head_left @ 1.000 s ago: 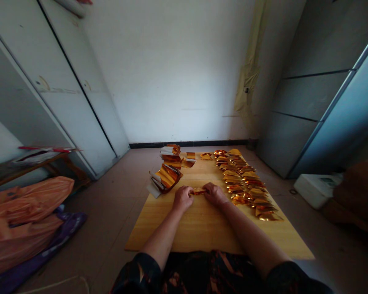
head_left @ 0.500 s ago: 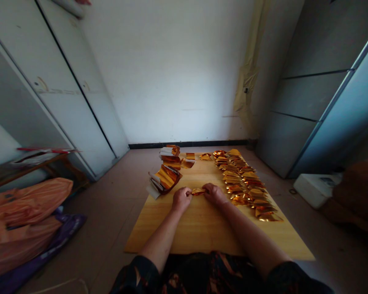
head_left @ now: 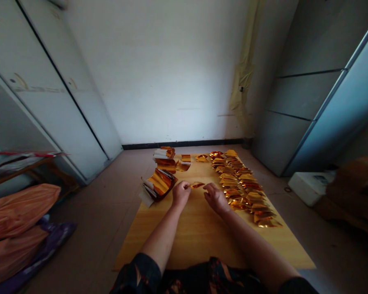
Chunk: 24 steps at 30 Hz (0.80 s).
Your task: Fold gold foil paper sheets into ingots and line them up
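Observation:
My left hand (head_left: 181,194) pinches one end of a small folded gold foil paper (head_left: 197,185) above the wooden board. Close to the paper's other end is my right hand (head_left: 216,198), its thumb and forefinger slightly apart and holding nothing I can see. Just left of my left hand, a thick stack of gold foil sheets (head_left: 162,182) with pale backs lies bent. Rows of folded gold foil pieces (head_left: 230,179) fill the board's right side, beyond my right hand.
More foil sheets (head_left: 166,152) and a single folded piece (head_left: 201,158) lie along the far edge of the wooden board (head_left: 184,241). Cabinets (head_left: 64,98) stand left, and a grey fridge-like unit (head_left: 297,122) right. A white box (head_left: 306,188) sits on the floor.
My right hand has let go of the paper's right end and its fingers have parted. The paper stays in my left hand, tilted slightly. The view has shifted a little.

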Tool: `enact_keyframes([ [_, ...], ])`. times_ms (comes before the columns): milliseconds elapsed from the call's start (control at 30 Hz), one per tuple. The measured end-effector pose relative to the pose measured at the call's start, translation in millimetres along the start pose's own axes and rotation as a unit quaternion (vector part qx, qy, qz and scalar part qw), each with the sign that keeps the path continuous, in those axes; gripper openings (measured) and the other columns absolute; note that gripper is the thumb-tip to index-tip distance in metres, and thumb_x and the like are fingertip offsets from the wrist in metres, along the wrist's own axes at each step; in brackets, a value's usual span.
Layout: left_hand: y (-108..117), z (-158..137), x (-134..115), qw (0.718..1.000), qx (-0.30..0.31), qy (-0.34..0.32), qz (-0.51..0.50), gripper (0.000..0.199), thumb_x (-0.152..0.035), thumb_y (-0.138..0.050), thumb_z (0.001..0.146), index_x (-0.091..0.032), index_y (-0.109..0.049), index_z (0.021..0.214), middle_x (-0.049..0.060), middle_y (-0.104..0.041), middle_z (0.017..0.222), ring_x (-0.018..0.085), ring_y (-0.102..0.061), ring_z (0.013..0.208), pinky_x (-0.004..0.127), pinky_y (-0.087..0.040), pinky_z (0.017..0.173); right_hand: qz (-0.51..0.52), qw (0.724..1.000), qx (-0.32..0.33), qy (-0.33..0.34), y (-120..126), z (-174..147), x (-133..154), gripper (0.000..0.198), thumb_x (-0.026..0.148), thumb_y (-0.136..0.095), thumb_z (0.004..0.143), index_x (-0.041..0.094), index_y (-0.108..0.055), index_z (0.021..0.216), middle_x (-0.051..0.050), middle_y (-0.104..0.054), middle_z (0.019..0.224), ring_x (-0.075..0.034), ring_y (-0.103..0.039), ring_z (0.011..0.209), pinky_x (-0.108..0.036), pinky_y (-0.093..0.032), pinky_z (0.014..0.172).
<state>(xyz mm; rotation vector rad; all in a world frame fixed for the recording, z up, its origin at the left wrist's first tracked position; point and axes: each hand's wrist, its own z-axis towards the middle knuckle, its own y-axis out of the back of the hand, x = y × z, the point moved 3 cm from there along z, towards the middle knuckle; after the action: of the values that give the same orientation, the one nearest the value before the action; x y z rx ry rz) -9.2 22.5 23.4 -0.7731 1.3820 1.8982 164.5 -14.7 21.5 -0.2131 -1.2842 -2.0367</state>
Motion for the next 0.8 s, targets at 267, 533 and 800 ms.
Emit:
enact_keyframes([
  [267,-41,50,-15,0.998,0.004,0.019,0.062,0.013,-0.014,-0.055,0.075,-0.019,-0.067,0.077,0.001,-0.070,0.079,0.012,-0.062,0.073,0.021,-0.041,0.067,0.030,0.999,-0.003,0.014,7,-12,4,0.020,0.008,-0.046,0.082,0.019,-0.060,0.091,-0.006,-0.061,0.089,-0.016,-0.058,0.080,-0.027,-0.047,0.073],
  [533,-82,93,-22,0.993,0.022,0.013,0.114,0.017,-0.012,-0.053,0.078,-0.019,-0.067,0.073,0.004,-0.068,0.082,0.014,-0.060,0.076,0.022,-0.039,0.067,0.071,0.997,0.012,0.036,2,-28,12,0.019,0.012,-0.042,0.089,0.019,-0.059,0.088,-0.005,-0.060,0.084,-0.014,-0.057,0.075,-0.024,-0.046,0.069],
  [800,-109,120,-16,0.990,0.021,-0.005,0.143,0.020,-0.010,-0.049,0.079,-0.018,-0.066,0.075,0.005,-0.064,0.083,0.015,-0.057,0.079,0.024,-0.039,0.069,0.087,0.995,0.036,0.026,-2,-32,13,0.019,0.012,-0.042,0.089,0.021,-0.058,0.087,-0.005,-0.060,0.081,-0.015,-0.057,0.073,-0.024,-0.047,0.067],
])
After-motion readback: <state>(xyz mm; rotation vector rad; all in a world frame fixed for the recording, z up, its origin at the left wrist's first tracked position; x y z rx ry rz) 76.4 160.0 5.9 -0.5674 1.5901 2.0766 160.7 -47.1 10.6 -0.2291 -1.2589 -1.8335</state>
